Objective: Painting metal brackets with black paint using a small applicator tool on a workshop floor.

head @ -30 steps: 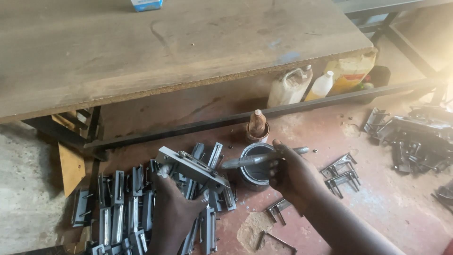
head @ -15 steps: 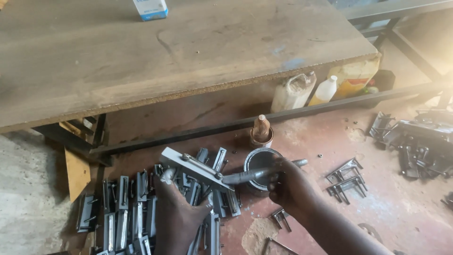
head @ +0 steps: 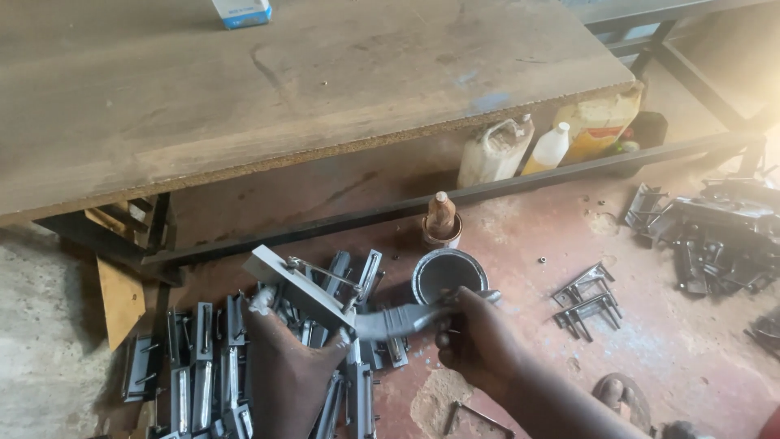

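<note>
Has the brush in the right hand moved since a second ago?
Yes. The brush has swung left, off the paint tin, onto the grey bracket.

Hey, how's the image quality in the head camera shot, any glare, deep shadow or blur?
Head view: strong glare washes out the upper right corner by the bench frame; deep shadow under the wooden bench; the paint tin and grey metal bracket are sharp; the brush in the right hand is slightly smeared.

The small box [head: 241,11] on the table [head: 325,89] is cut off by the top edge. The left hand [head: 288,370] hides the grey metal parts [head: 199,374] beneath it. The brush [head: 406,319] tip is blurred.
</note>
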